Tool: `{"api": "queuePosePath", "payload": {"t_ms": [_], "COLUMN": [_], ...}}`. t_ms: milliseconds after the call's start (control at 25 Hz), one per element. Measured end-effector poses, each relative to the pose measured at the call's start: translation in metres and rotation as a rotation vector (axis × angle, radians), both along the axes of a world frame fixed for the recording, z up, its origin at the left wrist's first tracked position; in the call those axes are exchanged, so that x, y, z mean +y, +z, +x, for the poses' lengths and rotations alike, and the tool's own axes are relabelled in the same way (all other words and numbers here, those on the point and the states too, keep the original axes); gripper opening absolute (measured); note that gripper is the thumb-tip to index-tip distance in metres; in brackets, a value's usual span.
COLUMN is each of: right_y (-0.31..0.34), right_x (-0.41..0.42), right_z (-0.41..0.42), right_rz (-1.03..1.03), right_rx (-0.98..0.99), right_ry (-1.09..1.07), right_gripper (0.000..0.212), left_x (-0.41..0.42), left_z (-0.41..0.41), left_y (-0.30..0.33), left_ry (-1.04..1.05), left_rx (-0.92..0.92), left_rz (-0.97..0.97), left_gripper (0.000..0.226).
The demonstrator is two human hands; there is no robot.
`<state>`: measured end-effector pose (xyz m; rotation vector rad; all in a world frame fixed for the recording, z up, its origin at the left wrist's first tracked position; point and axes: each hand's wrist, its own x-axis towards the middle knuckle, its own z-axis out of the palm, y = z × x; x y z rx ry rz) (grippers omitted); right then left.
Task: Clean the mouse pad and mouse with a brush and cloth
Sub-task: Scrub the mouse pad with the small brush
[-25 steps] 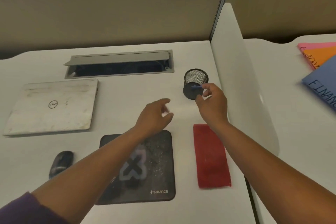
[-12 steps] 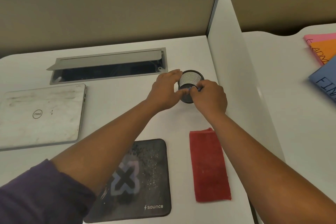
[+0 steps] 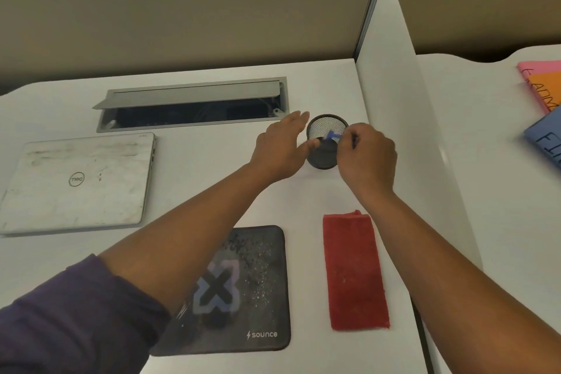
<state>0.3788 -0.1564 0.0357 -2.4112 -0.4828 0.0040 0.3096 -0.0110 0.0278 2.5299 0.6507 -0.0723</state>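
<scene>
A black mesh cup (image 3: 322, 158) stands on the white desk near the divider. My right hand (image 3: 365, 158) pinches a small blue and white brush (image 3: 331, 135) over the cup's mouth. My left hand (image 3: 282, 150) rests against the cup's left side with fingers straight and thumb touching it. A dark mouse pad (image 3: 258, 282) speckled with crumbs lies near the front edge, partly under my left forearm. A folded red cloth (image 3: 353, 270) lies to its right. The mouse is out of view.
A closed white laptop (image 3: 76, 182) lies at the left. An open cable tray (image 3: 194, 106) is set into the desk behind. A white divider (image 3: 406, 118) bounds the right side; coloured folders (image 3: 543, 94) lie beyond it.
My left hand reached forward to the cup's left side. My right hand has lifted the blue brush partly out of the cup. The view shifted, and the mouse dropped out of view.
</scene>
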Motion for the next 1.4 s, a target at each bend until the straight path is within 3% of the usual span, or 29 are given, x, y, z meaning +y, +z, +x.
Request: {"api": "queuePosePath", "payload": {"t_ms": [120,240,440,600,800,1200,1400], "right_y": [0.016,0.016,-0.015,-0.033,-0.042,-0.045,-0.047], "right_x": [-0.013,-0.021,-0.031,-0.043,-0.046,-0.054,-0.057], "right_z": [-0.022,-0.059,-0.127,-0.166,-0.195,-0.21,-0.188], "right_rz": [0.16,0.267,0.207,0.152,0.083,0.099,0.06], "right_rx": [-0.119,-0.131,0.07,0.251,0.25,0.268,0.081], "right_ry": [0.067,0.259,0.464,0.519,0.499,0.493,0.678], "right_gripper": [0.022,0.023,0.016,0.016,0.021,0.022,0.009], "left_x": [0.01,0.018,0.013,-0.001,-0.005,-0.008,-0.018], "left_z": [-0.045,-0.119,-0.232,-0.276,-0.287,-0.282,-0.269], "left_y": [0.008,0.002,-0.027,-0.047,-0.059,-0.053,-0.041], "left_ry": [0.038,0.029,0.056,0.004,-0.12,-0.232,-0.222], "left_rx": [-0.075,-0.011,0.181,0.328,0.336,0.478,0.571], "left_rz": [-0.025,-0.009,0.053,0.101,0.198,0.34,0.441], "left_gripper": [0.06,0.053,0.049,0.07,0.084,0.078,0.075]}}
